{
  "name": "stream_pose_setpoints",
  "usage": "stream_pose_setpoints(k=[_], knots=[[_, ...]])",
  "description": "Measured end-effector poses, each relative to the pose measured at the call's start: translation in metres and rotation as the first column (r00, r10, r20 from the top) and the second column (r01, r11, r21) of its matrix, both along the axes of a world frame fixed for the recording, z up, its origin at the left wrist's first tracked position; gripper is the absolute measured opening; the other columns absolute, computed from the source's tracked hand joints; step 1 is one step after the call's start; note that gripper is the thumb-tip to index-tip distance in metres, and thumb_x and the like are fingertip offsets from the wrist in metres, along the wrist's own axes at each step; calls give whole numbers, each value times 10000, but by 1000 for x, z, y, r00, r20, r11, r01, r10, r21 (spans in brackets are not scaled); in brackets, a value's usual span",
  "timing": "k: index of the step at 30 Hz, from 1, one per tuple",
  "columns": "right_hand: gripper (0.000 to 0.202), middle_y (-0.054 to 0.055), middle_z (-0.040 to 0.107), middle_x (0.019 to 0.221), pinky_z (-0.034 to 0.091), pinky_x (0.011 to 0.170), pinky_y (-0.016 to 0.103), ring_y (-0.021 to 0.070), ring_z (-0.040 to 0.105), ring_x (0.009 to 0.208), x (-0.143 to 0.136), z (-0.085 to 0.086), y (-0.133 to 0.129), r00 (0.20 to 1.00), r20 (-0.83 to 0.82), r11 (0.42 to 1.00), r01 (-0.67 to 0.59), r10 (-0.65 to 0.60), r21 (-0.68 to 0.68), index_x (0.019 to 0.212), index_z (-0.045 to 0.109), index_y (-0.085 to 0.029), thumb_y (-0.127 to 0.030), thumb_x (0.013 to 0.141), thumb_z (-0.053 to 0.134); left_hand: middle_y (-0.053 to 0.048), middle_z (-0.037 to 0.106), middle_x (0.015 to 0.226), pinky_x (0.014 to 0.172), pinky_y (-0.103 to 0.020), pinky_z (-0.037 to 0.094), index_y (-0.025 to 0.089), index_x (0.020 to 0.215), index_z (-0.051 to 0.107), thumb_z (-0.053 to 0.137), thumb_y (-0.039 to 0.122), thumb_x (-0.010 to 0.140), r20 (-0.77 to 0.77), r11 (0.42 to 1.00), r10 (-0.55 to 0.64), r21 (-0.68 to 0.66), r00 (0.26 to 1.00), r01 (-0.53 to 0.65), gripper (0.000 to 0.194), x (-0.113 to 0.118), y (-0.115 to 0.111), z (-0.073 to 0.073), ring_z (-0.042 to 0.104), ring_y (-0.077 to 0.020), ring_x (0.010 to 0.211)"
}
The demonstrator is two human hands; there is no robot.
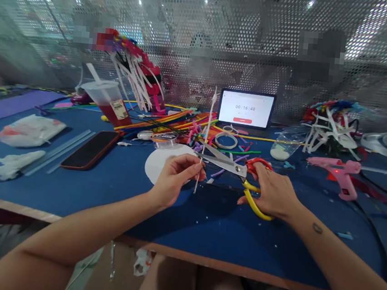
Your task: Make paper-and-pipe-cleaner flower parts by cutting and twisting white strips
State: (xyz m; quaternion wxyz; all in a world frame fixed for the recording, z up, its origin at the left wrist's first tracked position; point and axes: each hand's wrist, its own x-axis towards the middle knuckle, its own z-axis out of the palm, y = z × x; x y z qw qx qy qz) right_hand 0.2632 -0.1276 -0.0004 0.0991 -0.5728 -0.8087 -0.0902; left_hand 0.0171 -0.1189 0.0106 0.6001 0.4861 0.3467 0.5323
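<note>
My left hand pinches a thin white pipe cleaner that stands nearly upright, its lower end poking out below the fingers. In my right hand is a pair of scissors with red and yellow handles. The scissor blades are apart and point left, at the pipe cleaner just above my left fingertips; whether they touch it I cannot tell. Partly behind my left hand, a white paper disc lies on the blue table.
Colourful pipe cleaners and a tape roll lie behind my hands. A tablet shows a timer. A phone and drink cup are at left. A pink glue gun with a cord sits at right.
</note>
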Motion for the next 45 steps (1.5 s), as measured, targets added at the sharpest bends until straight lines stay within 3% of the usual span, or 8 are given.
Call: stream_pose_setpoints(k=[7, 17, 25, 31, 38, 45], knots=[[553, 52, 664, 778, 205, 484, 260, 271, 637, 716, 0, 1, 0, 1000, 21, 1000, 16, -16, 15, 1068, 436, -167, -606, 732, 451, 2, 634, 627, 578, -201, 469, 154, 728, 628, 703, 250, 673, -40, 999, 12, 39, 999, -10, 133, 0, 1, -3, 602, -95, 577], [555, 53, 648, 624, 137, 461, 254, 200, 582, 536, 6, -2, 4, 994, 99, 998, 31, -35, 49, 969, 544, -172, -635, 810, 283, -4, 629, 624, 570, -198, 459, 147, 733, 616, 698, 252, 677, -63, 999, 24, 41, 998, -21, 144, 0, 0, -3, 593, -93, 576], [523, 45, 617, 546, 188, 479, 246, 200, 575, 512, 12, -4, 6, 1000, -25, 994, 19, -16, 112, 860, 561, -189, -631, 811, 285, 3, 635, 619, 572, -197, 457, 150, 725, 614, 704, 247, 668, -29, 1000, 14, 0, 999, -14, 145, 1, 0, -1, 598, -91, 570], [506, 60, 625, 645, 249, 491, 255, 218, 589, 578, 10, 0, 3, 998, -53, 990, 22, -15, 136, 960, 504, -161, -614, 773, 376, -1, 633, 616, 565, -204, 459, 145, 709, 617, 725, 246, 637, -4, 999, 2, -48, 1000, -2, 165, 1, -2, 2, 590, -94, 560], [687, 99, 614, 761, 291, 504, 279, 259, 592, 654, 7, 8, 1, 992, 5, 975, 125, -128, 182, 1000, 433, -153, -715, 609, 484, 7, 617, 601, 557, -189, 454, 152, 724, 628, 687, 224, 685, 58, 995, -76, -58, 995, 80, 101, -1, -1, -1, 563, -74, 543], [686, 98, 600, 734, 324, 540, 297, 265, 584, 677, 6, 7, 0, 990, 29, 962, 129, -140, 240, 989, 443, -150, -727, 618, 447, 0, 609, 584, 544, -182, 445, 145, 731, 627, 668, 216, 707, 78, 985, -152, -67, 985, 157, 86, -2, -1, -4, 549, -71, 521]])
